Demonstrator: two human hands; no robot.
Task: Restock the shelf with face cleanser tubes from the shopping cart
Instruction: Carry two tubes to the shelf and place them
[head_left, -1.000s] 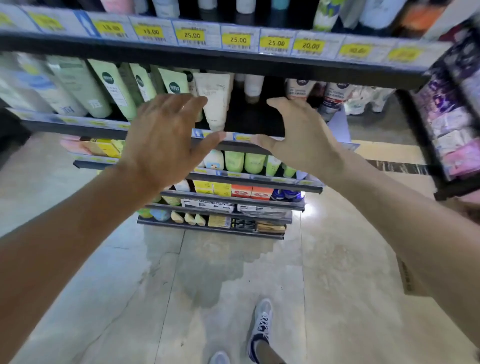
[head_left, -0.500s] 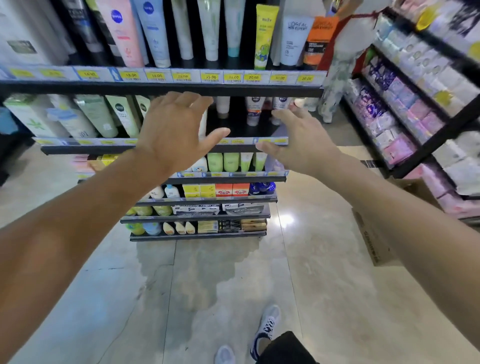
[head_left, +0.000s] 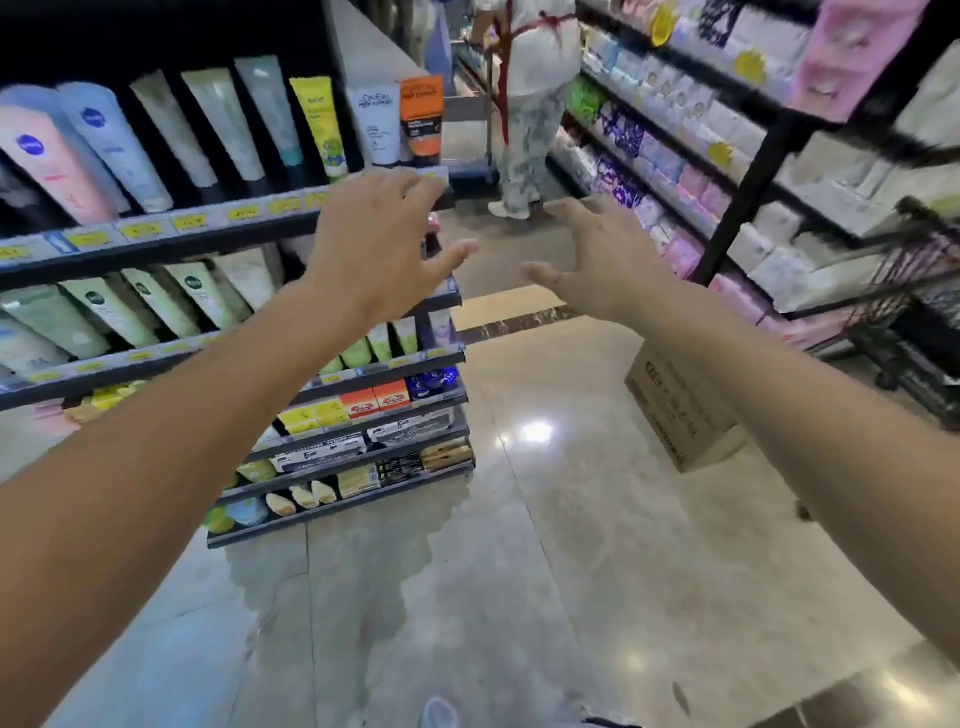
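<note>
Both my arms reach forward at chest height and hold nothing. My left hand (head_left: 382, 247) hovers in front of the end of the black shelf (head_left: 161, 248), fingers spread and relaxed. My right hand (head_left: 605, 260) floats over the aisle with fingers loosely bent. Face cleanser tubes (head_left: 156, 301) stand in rows on the shelf to the left, pale green ones at hand height, pink and blue ones (head_left: 67, 150) above. A dark wire shopping cart (head_left: 919, 291) shows at the right edge, blurred; its contents cannot be made out.
A cardboard box (head_left: 680, 410) sits on the glossy floor to the right. A second shelf (head_left: 727, 171) of pastel packets lines the right side. A person (head_left: 535, 93) with a trolley stands further down the aisle. My shoe (head_left: 439, 712) shows at the bottom.
The view has swung right, away from the tube shelf toward the aisle. Both hands have drawn back from the shelf, still holding nothing. The cart has come into view at the right.
</note>
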